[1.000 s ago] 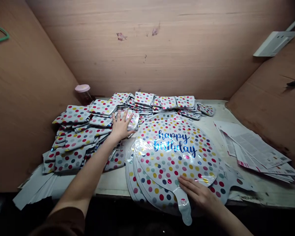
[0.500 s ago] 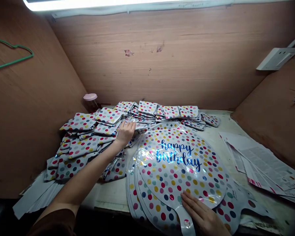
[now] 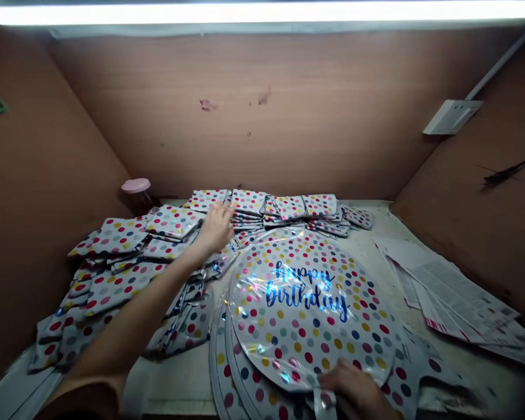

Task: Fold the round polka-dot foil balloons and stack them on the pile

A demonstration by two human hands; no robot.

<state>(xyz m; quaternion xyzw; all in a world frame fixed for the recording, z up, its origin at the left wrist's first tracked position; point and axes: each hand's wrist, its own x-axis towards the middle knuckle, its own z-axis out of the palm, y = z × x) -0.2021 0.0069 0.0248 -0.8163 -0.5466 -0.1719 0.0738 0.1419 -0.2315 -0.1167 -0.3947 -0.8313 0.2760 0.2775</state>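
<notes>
Flat round foil balloons printed with coloured dots lie stacked at the front; the top foil balloon reads "happy birthday" in blue. My right hand is at its lower edge, fingers curled and closed on the edge beside the short tail. Further back, my left hand reaches over the folded dotted balloons, its fingers stretched forward by the back row. Nothing shows in that hand, though its fingertips are slightly blurred. A larger heap of folded balloons lies left, partly hidden behind my left forearm.
Printed paper sheets lie at the right, and white sheets at the left front. A jar with a pink lid stands in the back left corner. Wooden panels enclose the table, with a white socket on the right.
My left hand has moved farther back over the folded pile, its fingers straightening. My right hand has gone from lying flat to curling round the top balloon's lower edge. The camera view has shifted.
</notes>
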